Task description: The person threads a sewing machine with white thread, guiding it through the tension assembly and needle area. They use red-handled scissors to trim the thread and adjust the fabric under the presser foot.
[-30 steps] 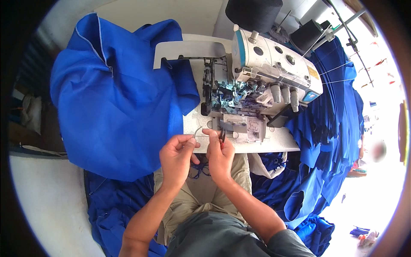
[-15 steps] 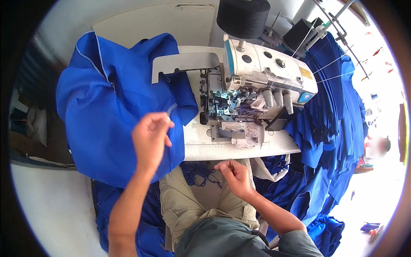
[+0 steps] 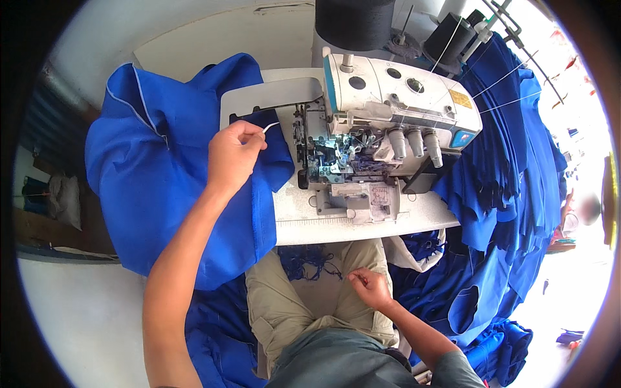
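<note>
My left hand (image 3: pixel 234 154) pinches a short, thin pale strip (image 3: pixel 270 125) just left of the exposed metal workings of a white overlock sewing machine (image 3: pixel 401 87). It is over a large piece of blue fabric (image 3: pixel 136 187) draped across the left of the white machine table (image 3: pixel 310 229). My right hand (image 3: pixel 369 288) is low by my right thigh, below the table's front edge, its fingers curled round something I cannot make out.
Black thread cones (image 3: pixel 352 22) stand behind the machine, with threads running from a stand. A thick stack of blue fabric (image 3: pixel 491 161) hangs on the right. A white bag (image 3: pixel 420 255) with blue scraps is under the table. A pale wall (image 3: pixel 213 39) rises behind.
My hands were together at the table's front with dark snips in the right. The left has moved forward and left with the strip; the right has dropped below the table edge.
</note>
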Demonstrator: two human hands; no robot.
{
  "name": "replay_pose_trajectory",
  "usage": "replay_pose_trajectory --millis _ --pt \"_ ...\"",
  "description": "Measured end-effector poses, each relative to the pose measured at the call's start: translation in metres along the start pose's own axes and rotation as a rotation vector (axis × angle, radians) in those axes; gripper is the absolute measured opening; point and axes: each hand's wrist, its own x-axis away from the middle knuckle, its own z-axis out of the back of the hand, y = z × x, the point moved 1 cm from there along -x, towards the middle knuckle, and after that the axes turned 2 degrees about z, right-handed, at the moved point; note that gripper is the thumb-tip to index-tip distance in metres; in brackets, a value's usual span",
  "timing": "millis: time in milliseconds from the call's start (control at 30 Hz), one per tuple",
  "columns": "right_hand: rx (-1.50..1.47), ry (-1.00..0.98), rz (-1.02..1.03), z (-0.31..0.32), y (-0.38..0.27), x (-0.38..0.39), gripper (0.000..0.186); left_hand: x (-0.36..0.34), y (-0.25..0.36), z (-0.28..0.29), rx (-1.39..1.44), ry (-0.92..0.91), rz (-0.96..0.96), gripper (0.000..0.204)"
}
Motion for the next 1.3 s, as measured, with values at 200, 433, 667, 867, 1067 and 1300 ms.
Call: replay_pose_trajectory --millis 200,433,667,867,1067,1300 --pt "0.095 -0.003 0.006 -0.004 -0.007 -0.002 0.021 -0.005 -0.007 -0.013 -0.082 -0.046 -0.09 0.011" --pt "0.092 0.028 0.027 -0.007 0.002 -0.002 0.018 -0.01 -0.002 -0.021 -0.076 -0.088 -0.1 0.012" --pt "0.068 0.031 0.013 -0.007 -0.001 -0.002 0.016 -0.013 0.0 -0.025 -0.105 -0.099 -0.069 0.014" --pt "0.084 0.035 0.03 -0.008 0.002 -0.002 0.015 -0.013 -0.001 -0.024 -0.119 -0.096 -0.077 0.014" --pt "0.102 0.021 0.007 -0.008 0.002 -0.002 0.016 -0.014 -0.004 -0.024 -0.113 -0.101 -0.096 0.015" --pt "0.113 0.032 0.019 -0.009 0.004 -0.002 0.016 -0.014 -0.004 -0.024 -0.115 -0.11 -0.088 0.016"
